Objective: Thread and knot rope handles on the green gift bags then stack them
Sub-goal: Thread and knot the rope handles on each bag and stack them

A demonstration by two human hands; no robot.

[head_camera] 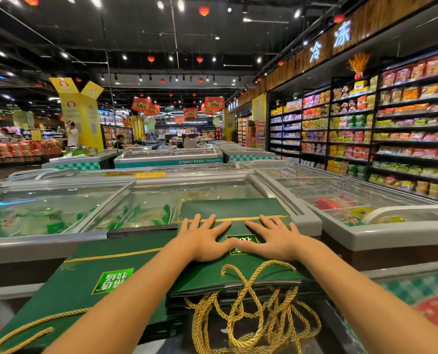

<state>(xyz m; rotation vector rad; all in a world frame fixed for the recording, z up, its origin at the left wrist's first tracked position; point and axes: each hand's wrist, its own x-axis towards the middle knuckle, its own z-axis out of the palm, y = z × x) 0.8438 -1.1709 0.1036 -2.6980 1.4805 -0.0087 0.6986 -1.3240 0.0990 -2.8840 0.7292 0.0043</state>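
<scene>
A stack of flat green gift bags (pixel 234 208) lies on a freezer lid in front of me. Both palms press flat on the top bag. My left hand (pixel 204 238) rests left of the bag's printed label, fingers spread. My right hand (pixel 273 238) lies just right of it, thumbs nearly touching. Gold rope handles (pixel 253 320) hang in tangled loops from the near edge of the stack. A second pile of green bags (pixel 90 282) lies to the left under my left forearm, with a loose gold rope (pixel 26 330) at its near corner.
Glass-topped chest freezers (pixel 59 208) spread out ahead and to both sides. Shelves of packaged food (pixel 391 129) line the right wall. Several people (pixel 72 135) stand far back in the shop.
</scene>
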